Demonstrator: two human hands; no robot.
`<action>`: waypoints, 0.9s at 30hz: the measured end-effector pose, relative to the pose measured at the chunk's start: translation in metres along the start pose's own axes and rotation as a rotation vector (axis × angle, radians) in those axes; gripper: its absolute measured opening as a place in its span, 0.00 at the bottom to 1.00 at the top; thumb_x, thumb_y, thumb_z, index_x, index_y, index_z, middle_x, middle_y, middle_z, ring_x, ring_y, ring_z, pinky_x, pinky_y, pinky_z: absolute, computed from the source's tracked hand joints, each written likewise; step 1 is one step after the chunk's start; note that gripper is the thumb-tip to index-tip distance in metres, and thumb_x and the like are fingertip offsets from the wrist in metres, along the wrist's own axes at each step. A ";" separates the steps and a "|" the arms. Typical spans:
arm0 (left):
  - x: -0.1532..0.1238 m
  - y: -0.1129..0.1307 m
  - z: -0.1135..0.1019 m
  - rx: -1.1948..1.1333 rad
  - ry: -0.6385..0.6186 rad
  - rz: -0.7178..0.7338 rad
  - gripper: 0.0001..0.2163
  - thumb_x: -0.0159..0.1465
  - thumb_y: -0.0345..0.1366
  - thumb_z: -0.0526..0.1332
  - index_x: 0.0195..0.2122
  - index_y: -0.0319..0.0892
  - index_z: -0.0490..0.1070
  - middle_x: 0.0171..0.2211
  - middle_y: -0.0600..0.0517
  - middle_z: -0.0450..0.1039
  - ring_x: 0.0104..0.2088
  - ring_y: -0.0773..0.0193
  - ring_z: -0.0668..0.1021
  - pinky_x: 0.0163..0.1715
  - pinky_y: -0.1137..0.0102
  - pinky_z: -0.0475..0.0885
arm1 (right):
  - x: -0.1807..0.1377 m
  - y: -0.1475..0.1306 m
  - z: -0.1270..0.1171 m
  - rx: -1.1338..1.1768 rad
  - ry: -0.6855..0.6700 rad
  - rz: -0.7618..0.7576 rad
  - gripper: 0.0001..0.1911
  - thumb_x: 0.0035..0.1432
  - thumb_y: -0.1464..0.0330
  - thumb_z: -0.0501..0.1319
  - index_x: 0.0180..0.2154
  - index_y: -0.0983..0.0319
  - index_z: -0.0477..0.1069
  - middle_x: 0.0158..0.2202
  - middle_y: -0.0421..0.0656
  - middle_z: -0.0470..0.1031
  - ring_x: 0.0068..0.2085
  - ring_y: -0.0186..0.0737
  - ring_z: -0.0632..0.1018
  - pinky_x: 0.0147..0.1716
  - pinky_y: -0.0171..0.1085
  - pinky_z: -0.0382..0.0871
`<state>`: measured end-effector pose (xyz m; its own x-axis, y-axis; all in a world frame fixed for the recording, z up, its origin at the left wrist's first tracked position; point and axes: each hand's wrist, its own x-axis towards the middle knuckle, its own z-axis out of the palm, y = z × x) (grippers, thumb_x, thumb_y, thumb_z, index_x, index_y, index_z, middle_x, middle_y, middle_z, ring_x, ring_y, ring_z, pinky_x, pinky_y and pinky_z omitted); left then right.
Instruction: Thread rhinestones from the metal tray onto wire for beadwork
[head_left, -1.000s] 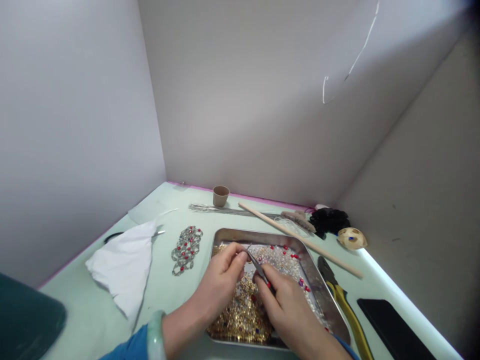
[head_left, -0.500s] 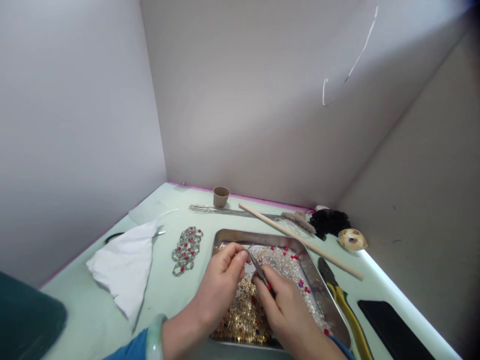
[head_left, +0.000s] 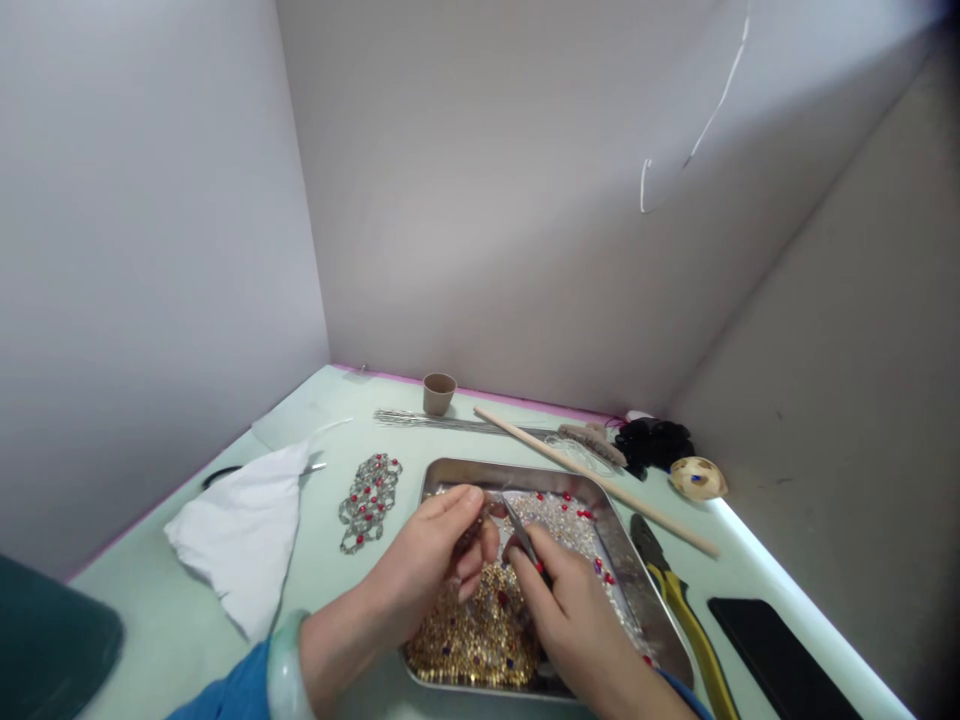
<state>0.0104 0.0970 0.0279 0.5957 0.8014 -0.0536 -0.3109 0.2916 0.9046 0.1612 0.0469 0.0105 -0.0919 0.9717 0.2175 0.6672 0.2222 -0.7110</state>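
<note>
My left hand (head_left: 435,540) is above the left part of a metal tray (head_left: 634,560), thumb and forefinger pinched on a thin piece of wire (head_left: 495,503) whose shape is hard to make out. The other fingers curl below. In my right hand (head_left: 574,610) are slim pointed pliers (head_left: 519,525), dark-handled with a touch of red, their tip close to the wire. Whether the jaws grip the wire I cannot tell. Gold beads (head_left: 480,640) fill the near part of the tray; clear beads (head_left: 559,515) with some red ones lie farther back.
Left of the tray lies a wire mesh piece with red beads (head_left: 369,500), then a white cloth (head_left: 240,535). Behind stand a brown cup (head_left: 439,395), wires (head_left: 457,424) and a wooden stick (head_left: 600,480). Yellow-handled pliers (head_left: 694,630) and a black phone-like slab (head_left: 780,655) are at right.
My left hand has turned and drawn slightly left, opening a gap between its fingertips and the pliers' tip, with its lower fingers now showing. The view has shifted slightly.
</note>
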 end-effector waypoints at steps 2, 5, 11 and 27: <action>0.000 0.001 0.001 0.061 0.009 -0.006 0.13 0.63 0.45 0.51 0.29 0.40 0.60 0.23 0.55 0.63 0.17 0.75 0.58 0.15 0.76 0.55 | 0.000 0.000 0.000 -0.003 -0.001 0.010 0.10 0.62 0.66 0.47 0.28 0.61 0.57 0.24 0.38 0.65 0.26 0.33 0.67 0.27 0.33 0.56; -0.002 0.003 0.003 0.160 0.039 -0.063 0.10 0.62 0.43 0.53 0.33 0.40 0.61 0.21 0.58 0.59 0.16 0.76 0.56 0.14 0.76 0.50 | 0.001 0.000 -0.001 0.010 0.003 0.020 0.10 0.62 0.67 0.47 0.29 0.61 0.59 0.25 0.38 0.66 0.27 0.34 0.67 0.27 0.33 0.57; -0.003 0.002 0.003 0.200 0.084 -0.076 0.11 0.63 0.44 0.52 0.34 0.40 0.62 0.16 0.61 0.49 0.15 0.75 0.50 0.15 0.74 0.44 | 0.002 -0.005 -0.003 0.021 -0.050 0.061 0.11 0.62 0.65 0.49 0.27 0.61 0.58 0.24 0.37 0.64 0.26 0.33 0.66 0.27 0.33 0.56; 0.001 -0.007 -0.005 0.660 0.153 0.139 0.10 0.63 0.39 0.50 0.34 0.40 0.67 0.24 0.54 0.64 0.25 0.68 0.64 0.26 0.72 0.58 | 0.003 -0.005 -0.003 -0.013 -0.106 0.086 0.12 0.62 0.65 0.48 0.26 0.61 0.57 0.23 0.36 0.63 0.26 0.33 0.65 0.25 0.33 0.53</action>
<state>0.0098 0.0985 0.0193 0.4568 0.8871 0.0664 0.1681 -0.1593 0.9728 0.1602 0.0483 0.0170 -0.1112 0.9902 0.0842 0.6851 0.1377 -0.7153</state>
